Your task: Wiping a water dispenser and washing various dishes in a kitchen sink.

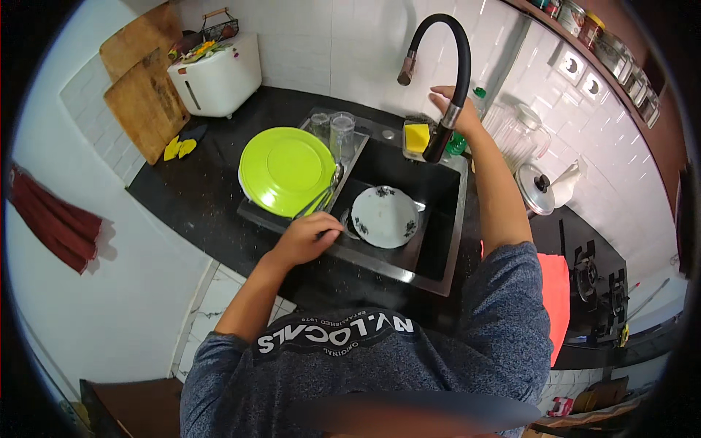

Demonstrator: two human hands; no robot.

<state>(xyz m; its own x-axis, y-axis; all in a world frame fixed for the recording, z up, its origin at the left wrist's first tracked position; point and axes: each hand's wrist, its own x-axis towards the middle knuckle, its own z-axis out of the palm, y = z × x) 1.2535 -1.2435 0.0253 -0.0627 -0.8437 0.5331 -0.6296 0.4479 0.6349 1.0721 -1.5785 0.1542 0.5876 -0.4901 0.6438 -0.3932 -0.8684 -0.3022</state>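
Note:
My left hand (310, 237) hovers at the sink's front left edge, fingers curled in with nothing visible in them. Just beyond it, a lime-green plate (287, 164) lies on the drainboard, with metal cutlery (321, 196) along its right side. Behind the black tap (462, 69), my right hand (454, 109) reaches out with fingers extended, partly covered by the tap. A green bottle (456, 144) stands close to that hand. In the black sink (444, 186) rests a white plate (385, 217) with dark floral marks; a glass shows partly beneath its left side.
Glasses (341, 135) stand behind the green plate. A yellow sponge (417, 137) sits in a holder at the sink's back. To the right are a glass jug (522, 131), a lidded pot (534, 188) and a gas hob (584, 274). A white appliance (219, 77) stands back left.

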